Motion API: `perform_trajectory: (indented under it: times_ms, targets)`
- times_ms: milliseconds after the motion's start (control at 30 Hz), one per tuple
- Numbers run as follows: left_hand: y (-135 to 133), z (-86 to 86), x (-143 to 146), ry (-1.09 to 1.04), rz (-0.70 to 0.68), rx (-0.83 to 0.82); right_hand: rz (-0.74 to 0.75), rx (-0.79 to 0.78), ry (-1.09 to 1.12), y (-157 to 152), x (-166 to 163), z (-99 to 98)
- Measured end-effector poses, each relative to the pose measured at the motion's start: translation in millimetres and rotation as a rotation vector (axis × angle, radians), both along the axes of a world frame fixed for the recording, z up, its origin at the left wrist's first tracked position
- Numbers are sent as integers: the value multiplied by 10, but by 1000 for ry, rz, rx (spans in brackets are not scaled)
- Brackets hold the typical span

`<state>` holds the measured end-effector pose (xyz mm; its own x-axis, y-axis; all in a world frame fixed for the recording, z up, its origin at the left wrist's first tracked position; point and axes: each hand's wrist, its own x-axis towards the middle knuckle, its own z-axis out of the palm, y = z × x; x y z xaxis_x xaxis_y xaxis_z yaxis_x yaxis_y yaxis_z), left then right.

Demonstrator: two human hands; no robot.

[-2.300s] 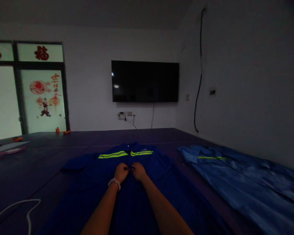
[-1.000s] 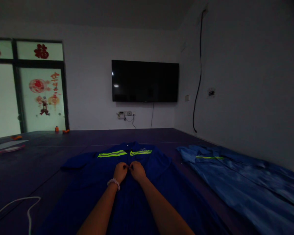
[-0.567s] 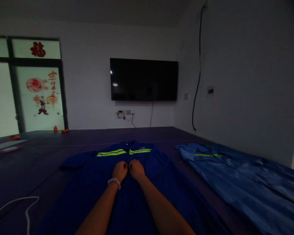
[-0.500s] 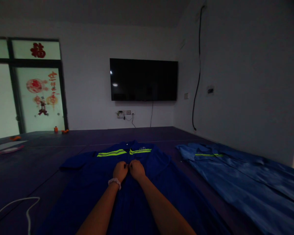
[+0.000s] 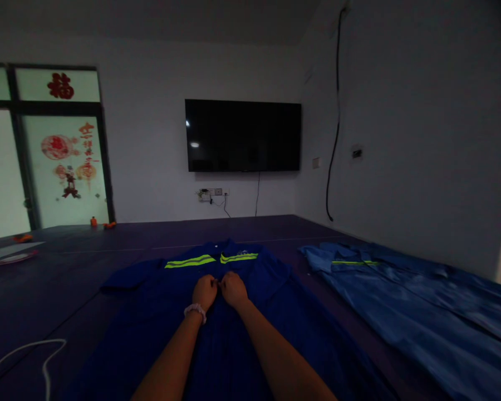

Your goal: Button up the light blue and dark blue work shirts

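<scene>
- Garment of dark blue cloth: spread out on the purple surface directly before the person, collar pointing away, one short sleeve stretched out to the left.
- Left hand: curled, fingertips pinching the cloth at the garment's front opening, below the chest; a pale scrunchie circles the wrist.
- Right hand: just beside the left, bent the same way, thumb and fingers pinched on the same front edge; whether a button sits between the fingertips is too dark to tell.
- Yellow-green bands: across the chest, just beyond the hands, one on each side of the opening.
- Lighter blue garment: lying to the right, apart from the first one, with a thin yellow-green stripe near its far end.
- White cable: looping at the near left.
- Black television: mounted on the far wall, above some sockets.
</scene>
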<state>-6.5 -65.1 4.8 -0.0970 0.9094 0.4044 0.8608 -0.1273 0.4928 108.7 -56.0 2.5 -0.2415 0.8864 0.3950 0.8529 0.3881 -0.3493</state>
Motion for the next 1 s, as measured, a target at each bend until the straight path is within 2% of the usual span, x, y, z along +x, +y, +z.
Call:
perform_trajectory:
  times_ms: [1000]
  targets:
    - [28, -15, -45, -143, -69, 101, -99, -34, 107, 67, 8, -35]
